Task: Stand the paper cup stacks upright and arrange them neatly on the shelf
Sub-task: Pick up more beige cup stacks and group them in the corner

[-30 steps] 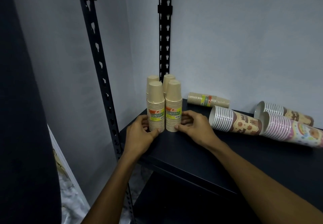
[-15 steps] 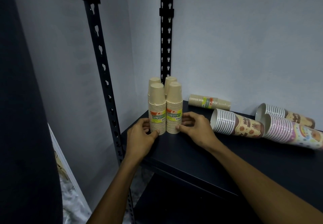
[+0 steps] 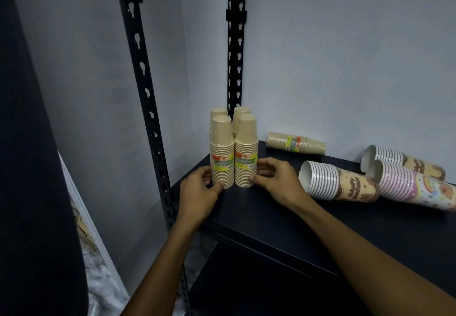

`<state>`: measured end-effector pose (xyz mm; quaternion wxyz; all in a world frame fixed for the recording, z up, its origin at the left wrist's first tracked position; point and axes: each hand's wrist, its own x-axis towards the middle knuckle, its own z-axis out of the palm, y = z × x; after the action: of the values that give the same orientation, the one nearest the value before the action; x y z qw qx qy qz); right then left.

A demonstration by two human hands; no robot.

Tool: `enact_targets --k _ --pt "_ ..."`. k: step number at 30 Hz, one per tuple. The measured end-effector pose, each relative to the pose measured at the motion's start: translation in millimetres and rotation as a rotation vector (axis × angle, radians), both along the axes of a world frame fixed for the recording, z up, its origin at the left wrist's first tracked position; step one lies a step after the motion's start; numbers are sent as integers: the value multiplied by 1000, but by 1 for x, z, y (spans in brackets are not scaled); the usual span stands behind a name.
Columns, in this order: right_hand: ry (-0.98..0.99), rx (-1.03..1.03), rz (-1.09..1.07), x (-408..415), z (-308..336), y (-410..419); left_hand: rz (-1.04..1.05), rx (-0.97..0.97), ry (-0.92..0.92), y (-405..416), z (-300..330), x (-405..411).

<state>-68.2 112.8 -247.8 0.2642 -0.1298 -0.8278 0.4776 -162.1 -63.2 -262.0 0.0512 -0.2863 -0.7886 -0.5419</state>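
Several tan paper cup stacks stand upright in a tight block at the left back corner of the black shelf [image 3: 259, 217]. My left hand [image 3: 197, 192] curls round the base of the front left stack [image 3: 222, 152]. My right hand [image 3: 274, 180] curls round the base of the front right stack [image 3: 246, 150]. Two more tan stacks rise behind them. Another tan stack [image 3: 294, 143] lies on its side by the back wall. A brown printed stack [image 3: 338, 182], a second printed stack [image 3: 404, 160] and a pink printed stack [image 3: 414, 187] lie on their sides to the right.
Black slotted uprights stand at the shelf's front left [image 3: 145, 108] and back left corner [image 3: 235, 44]. Grey walls close in the left and back. A lower black shelf [image 3: 246, 291] shows beneath. A dark panel [image 3: 32, 167] fills the left edge.
Both hands stay at the bases of the two front stacks, which sit slightly closer together. The view has shifted a little.
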Motion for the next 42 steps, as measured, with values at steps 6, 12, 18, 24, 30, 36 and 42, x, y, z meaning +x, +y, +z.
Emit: enact_targets --k 6,12,18,24,30,36,42 --pt "-17 39 -2 2 0 -1 -10 -7 13 1 -1 -2" --pt "-19 68 -7 2 0 -1 -9 -15 41 1 -1 -1" --pt "-18 140 -18 5 0 -4 -12 -23 35 0 1 2" --pt "-42 153 -28 3 3 -10 5 -35 37 0 4 5" --pt "-64 177 -50 3 1 -8 22 -56 52 1 2 4" --pt "-79 200 -38 5 1 -8 24 -67 51 1 2 4" --pt "-65 194 -41 7 2 -11 22 -72 47 0 3 6"
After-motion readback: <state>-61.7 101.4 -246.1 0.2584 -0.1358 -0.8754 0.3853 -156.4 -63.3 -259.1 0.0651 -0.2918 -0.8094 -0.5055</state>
